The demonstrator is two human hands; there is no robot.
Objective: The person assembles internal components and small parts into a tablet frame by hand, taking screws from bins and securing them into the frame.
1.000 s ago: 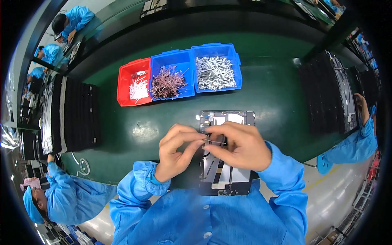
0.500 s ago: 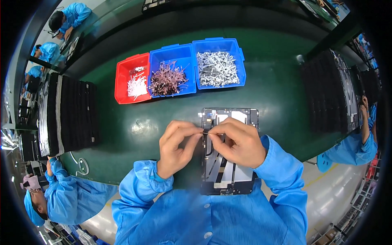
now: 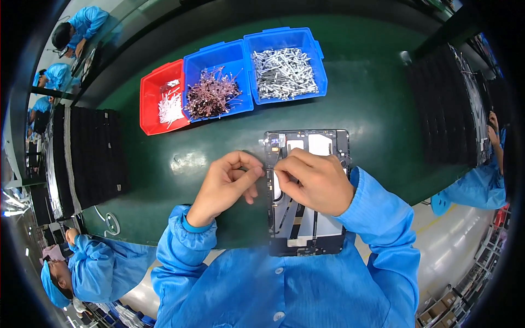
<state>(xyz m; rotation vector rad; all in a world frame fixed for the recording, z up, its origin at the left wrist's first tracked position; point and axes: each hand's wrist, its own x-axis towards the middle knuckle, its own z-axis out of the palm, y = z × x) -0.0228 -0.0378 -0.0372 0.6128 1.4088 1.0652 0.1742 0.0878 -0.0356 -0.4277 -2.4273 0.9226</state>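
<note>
Across the green table, left hand curls loosely; right hand arches over an opened black tablet, fingers pinching something indistinct.

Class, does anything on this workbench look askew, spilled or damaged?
Nothing stands out as spilled or damaged. The red bin sits lower in view than the right-hand blue bin, so their row looks slightly askew, though lens distortion may exaggerate it.

Right grip over opened tablet, left grip beside it, three bins beyond
</note>
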